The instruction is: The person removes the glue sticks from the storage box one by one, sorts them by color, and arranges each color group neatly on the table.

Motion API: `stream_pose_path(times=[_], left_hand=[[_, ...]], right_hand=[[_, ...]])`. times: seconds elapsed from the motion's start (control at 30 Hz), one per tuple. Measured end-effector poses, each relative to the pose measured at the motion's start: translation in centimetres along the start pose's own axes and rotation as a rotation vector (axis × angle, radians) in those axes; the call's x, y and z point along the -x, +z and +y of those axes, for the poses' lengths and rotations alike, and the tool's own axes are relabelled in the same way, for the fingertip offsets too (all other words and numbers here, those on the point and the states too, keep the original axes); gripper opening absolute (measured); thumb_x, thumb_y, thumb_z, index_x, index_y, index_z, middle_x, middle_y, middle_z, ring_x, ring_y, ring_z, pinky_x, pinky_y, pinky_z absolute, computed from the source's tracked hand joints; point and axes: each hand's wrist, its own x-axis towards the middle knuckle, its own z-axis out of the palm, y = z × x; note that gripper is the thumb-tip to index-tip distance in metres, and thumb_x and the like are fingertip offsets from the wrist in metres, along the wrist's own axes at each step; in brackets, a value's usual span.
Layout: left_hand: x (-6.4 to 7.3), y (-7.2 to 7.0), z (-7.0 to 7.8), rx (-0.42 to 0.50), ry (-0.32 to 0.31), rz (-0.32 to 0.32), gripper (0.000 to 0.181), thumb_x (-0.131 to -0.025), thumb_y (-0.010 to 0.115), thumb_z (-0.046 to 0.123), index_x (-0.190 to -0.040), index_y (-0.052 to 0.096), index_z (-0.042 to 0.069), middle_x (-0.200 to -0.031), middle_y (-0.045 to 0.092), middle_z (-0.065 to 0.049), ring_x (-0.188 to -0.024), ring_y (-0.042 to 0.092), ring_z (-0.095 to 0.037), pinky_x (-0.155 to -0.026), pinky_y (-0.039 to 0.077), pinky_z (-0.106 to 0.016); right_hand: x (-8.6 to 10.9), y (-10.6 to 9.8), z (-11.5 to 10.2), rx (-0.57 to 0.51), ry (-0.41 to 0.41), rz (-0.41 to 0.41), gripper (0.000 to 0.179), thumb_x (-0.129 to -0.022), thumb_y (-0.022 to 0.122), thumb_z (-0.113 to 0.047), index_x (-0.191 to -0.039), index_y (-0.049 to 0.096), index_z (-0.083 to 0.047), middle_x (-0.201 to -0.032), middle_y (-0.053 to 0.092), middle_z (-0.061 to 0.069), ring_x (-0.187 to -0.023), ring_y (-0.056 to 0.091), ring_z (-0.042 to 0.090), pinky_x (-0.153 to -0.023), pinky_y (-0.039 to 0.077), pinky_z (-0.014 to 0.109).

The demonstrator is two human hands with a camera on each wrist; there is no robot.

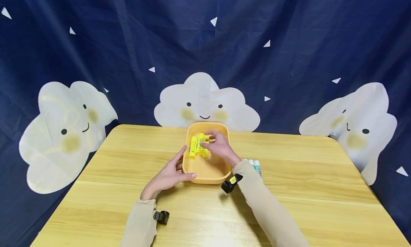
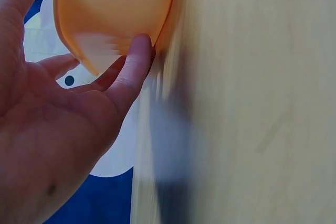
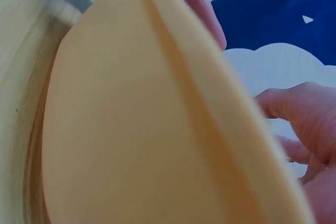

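An orange-yellow plastic bin [image 1: 210, 171] stands on the table with several yellow glue sticks [image 1: 193, 147] lying side by side at its left. The left hand [image 1: 168, 174] holds the bin's near left corner, thumb on the front rim and the other fingers along the left side. In the left wrist view, the left hand [image 2: 79, 108] reaches up to the bin's wall [image 2: 115, 3]. Over the glue sticks is the right hand [image 1: 219, 146], fingers spread and bent. Beyond the bin wall [image 3: 121, 108], the right hand [image 3: 310, 129] shows nothing between its visible fingers; the sticks are hidden there.
Several white-capped tubes [image 1: 257, 164] lie on the wooden table [image 1: 308, 183] right of the bin, partly behind the right sleeve [image 1: 263, 197]. A dark blue curtain [image 1: 282, 68] with smiling clouds hangs behind the table's far edge.
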Motion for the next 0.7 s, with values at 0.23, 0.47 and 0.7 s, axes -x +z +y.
stream_pose_path(times=[0.23, 0.47, 0.7], left_hand=[[0.0, 0.1, 0.1, 0.000, 0.005, -0.010, 0.114, -0.088, 0.083, 0.022, -0.167, 0.001, 0.026, -0.149, 0.051, -0.026, -0.125, 0.064, -0.033, -0.098, 0.058, -0.035], [0.0, 0.0, 0.0, 0.011, -0.002, -0.006, 0.114, -0.087, 0.083, 0.022, -0.166, 0.002, 0.028, -0.148, 0.052, -0.025, -0.125, 0.064, -0.032, -0.099, 0.058, -0.035], [-0.1, 0.0, -0.1, 0.014, -0.016, 0.006, 0.114, -0.087, 0.084, 0.022, -0.166, 0.003, 0.029, -0.153, 0.048, -0.023, -0.129, 0.062, -0.032, -0.101, 0.057, -0.036]], right_hand=[[-0.6, 0.5, 0.4, 0.098, 0.060, 0.021, 0.067, -0.086, 0.079, -0.013, -0.147, 0.051, -0.010, -0.128, 0.061, 0.020, -0.105, 0.063, 0.028, -0.080, 0.059, 0.032], [-1.3, 1.0, 0.8, 0.122, 0.070, 0.044, 0.071, -0.085, 0.079, -0.009, -0.149, 0.047, -0.009, -0.112, 0.063, 0.017, -0.089, 0.063, 0.021, -0.065, 0.061, 0.027], [-1.3, 1.1, 0.7, 0.154, 0.079, 0.049, 0.073, -0.084, 0.079, -0.007, -0.150, 0.046, -0.010, -0.112, 0.062, 0.015, -0.096, 0.061, 0.024, -0.067, 0.058, 0.026]])
